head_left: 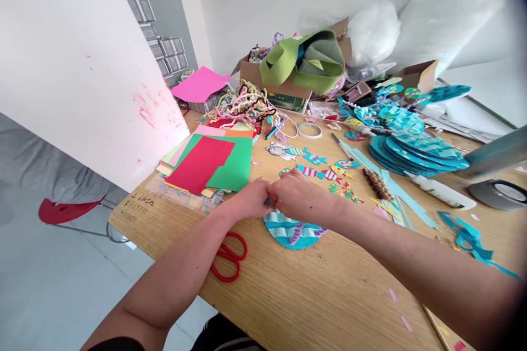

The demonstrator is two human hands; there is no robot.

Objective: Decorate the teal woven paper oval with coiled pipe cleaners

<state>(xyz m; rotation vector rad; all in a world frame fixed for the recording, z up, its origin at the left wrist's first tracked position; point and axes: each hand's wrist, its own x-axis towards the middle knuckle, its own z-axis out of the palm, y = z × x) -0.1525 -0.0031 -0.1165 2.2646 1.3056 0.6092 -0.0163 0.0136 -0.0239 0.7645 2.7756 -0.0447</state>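
Observation:
My left hand (257,198) and my right hand (295,193) meet over the upper edge of a round blue paper disc (288,239). The fingers of both are closed and pressed together; whatever is between them is hidden. Wavy light-blue strips and purple fuzzy pieces decorate the disc. Just beyond my hands lie several colourful paper fish (309,171). Red-handled scissors (228,258) rest beside my left forearm, their blades hidden beneath it. A brown fuzzy stick (376,184) lies past my right wrist.
Coloured paper sheets (201,162) are piled at left, below a heap of pipe cleaners (242,101). Stacked blue discs (415,153), a glue bottle (442,191) and a grey tape roll (500,194) stand at right. A cardboard box (253,74) holds green felt at the back.

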